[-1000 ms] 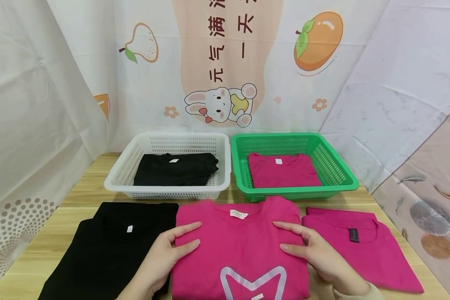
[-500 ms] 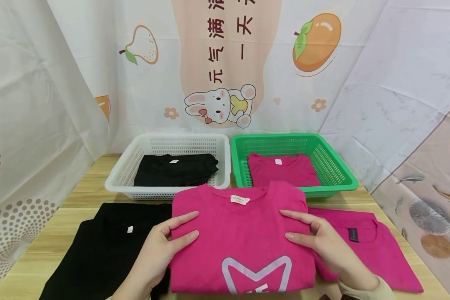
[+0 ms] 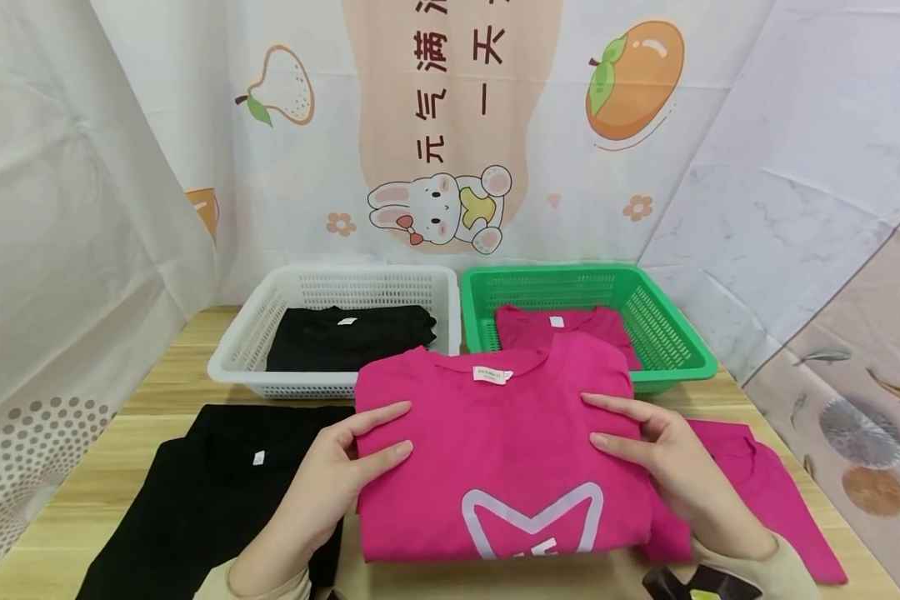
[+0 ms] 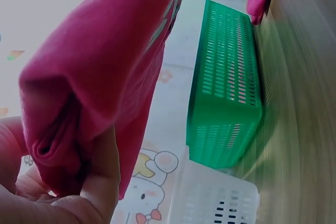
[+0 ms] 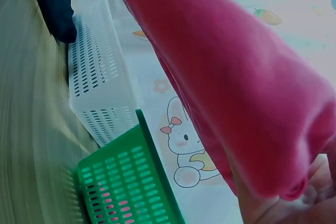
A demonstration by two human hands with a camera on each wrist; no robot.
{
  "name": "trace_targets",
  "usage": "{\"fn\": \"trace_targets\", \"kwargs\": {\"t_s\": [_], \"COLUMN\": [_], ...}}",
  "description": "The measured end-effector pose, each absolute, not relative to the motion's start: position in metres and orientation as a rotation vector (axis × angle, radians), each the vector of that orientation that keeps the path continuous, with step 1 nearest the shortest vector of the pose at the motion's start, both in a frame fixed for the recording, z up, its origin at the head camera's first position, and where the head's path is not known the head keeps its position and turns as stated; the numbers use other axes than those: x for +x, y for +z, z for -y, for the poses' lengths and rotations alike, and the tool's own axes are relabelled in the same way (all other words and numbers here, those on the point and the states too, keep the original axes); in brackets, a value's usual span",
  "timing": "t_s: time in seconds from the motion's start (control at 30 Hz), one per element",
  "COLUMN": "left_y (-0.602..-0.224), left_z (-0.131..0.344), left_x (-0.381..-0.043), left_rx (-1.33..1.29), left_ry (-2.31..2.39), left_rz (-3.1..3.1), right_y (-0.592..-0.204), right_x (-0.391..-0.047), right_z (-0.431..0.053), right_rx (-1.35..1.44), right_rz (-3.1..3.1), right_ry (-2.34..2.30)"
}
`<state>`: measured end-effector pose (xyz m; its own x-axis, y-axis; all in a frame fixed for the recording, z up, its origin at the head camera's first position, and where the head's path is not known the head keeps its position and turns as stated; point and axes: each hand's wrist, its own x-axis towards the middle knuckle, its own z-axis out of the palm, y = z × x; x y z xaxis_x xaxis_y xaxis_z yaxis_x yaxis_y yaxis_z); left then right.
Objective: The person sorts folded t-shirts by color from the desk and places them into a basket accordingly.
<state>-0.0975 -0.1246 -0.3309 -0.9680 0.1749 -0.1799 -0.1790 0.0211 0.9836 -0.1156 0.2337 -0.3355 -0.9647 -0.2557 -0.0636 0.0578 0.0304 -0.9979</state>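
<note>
A folded pink T-shirt [image 3: 495, 450] with a pale star outline and a white neck label is held up off the table between both hands. My left hand [image 3: 345, 471] grips its left edge, thumb and a finger on top; in the left wrist view the other fingers [image 4: 102, 177] curl beneath the folded layers. On the opposite edge, my right hand [image 3: 671, 467] grips the shirt the same way, its fingers partly hidden under the cloth in the right wrist view. The shirt's collar overlaps the front of the green basket [image 3: 675, 333] as seen from the head.
Inside the green basket lies a folded pink shirt [image 3: 521, 327]. A white basket [image 3: 232, 350] to its left contains a folded black shirt [image 3: 352, 342]. Another black shirt [image 3: 217, 500] lies on the wooden table [image 3: 150, 400] at left, and a pink one [image 3: 780, 508] at right.
Both hands have lifted the folded pink T-shirt off the table and carried it forward and slightly right, toward the green basket. Shirts on the table and in the baskets stay put.
</note>
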Motion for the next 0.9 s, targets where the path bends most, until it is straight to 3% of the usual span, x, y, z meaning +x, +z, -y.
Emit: {"fn": "trace_targets", "kwargs": {"t_s": [0.47,0.9], "left_y": [-0.329,-0.322], "left_z": [0.107,0.085], "left_x": [-0.12,-0.151], "left_rx": [-0.123,-0.013], "left_ry": [2.389,2.448], "left_rz": [-1.7,-1.612], "right_y": [-0.33,-0.314], "right_x": [-0.135,-0.162], "right_z": [-0.246,-0.258], "right_rx": [0.045,0.052], "right_rz": [-2.134,-2.167], "right_ry": [-2.138,-2.298]}}
